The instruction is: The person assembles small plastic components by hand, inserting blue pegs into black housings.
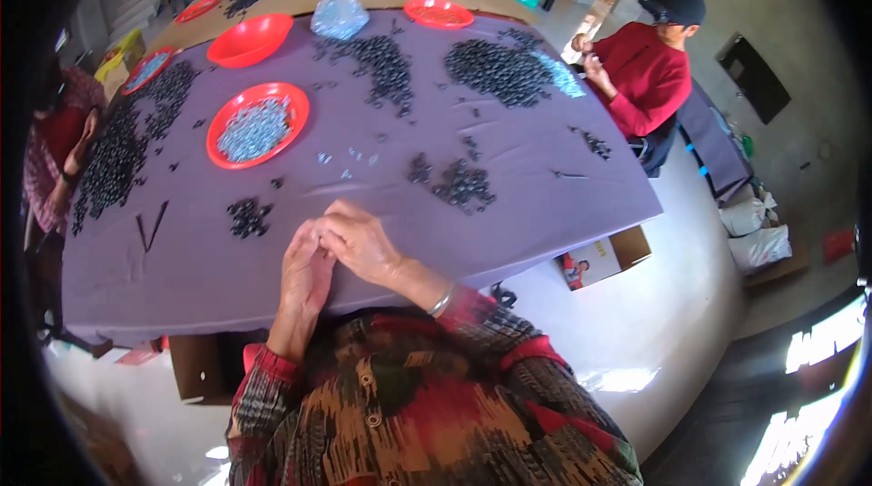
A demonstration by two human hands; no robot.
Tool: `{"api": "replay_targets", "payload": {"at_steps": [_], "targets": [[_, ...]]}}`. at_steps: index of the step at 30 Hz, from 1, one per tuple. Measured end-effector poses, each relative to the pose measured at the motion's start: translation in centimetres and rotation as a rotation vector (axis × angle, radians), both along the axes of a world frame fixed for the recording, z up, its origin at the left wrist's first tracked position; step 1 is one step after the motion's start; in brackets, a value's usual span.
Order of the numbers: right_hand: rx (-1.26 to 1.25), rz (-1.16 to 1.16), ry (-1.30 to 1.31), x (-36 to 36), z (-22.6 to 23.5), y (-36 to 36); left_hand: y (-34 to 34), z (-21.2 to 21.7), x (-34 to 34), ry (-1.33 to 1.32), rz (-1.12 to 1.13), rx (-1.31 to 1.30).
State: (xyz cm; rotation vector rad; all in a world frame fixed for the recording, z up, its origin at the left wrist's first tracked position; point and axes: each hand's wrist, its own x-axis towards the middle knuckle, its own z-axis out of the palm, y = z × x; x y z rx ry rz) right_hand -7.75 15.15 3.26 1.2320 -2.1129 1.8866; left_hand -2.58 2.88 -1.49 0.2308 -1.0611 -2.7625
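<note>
Over the near edge of the purple-covered table (436, 245), my left hand (307, 275) and my right hand (365, 245) meet with fingertips pinched together. Whatever they hold is hidden between the fingers. A small heap of black parts (247, 217) lies just beyond my left hand. To the right is a larger black heap (465, 184). A few loose pale pieces (347, 157) are scattered beyond my hands. Farther out, a red plate (214, 143) holds many small silvery-blue pieces (256, 130).
Black tweezers-like tool (151, 230) lies at left. Large black piles (498, 71) spread farther back, near a red bowl (250, 41) and a clear bag (340, 15). A person in red (643, 77) works at right; others sit at left and far end. An open carton (607, 261) stands below the table.
</note>
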Motion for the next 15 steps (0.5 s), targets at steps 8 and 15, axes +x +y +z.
{"api": "replay_targets", "payload": {"at_steps": [8,15], "targets": [[-0.012,-0.157,0.189,0.1,-1.6,-0.9,0.3,0.3,0.0,0.099,0.017,0.007],[-0.148,-0.219,-0.3,-4.4,-0.2,3.4,-0.2,1.4,0.7,0.055,-0.085,0.025]]}}
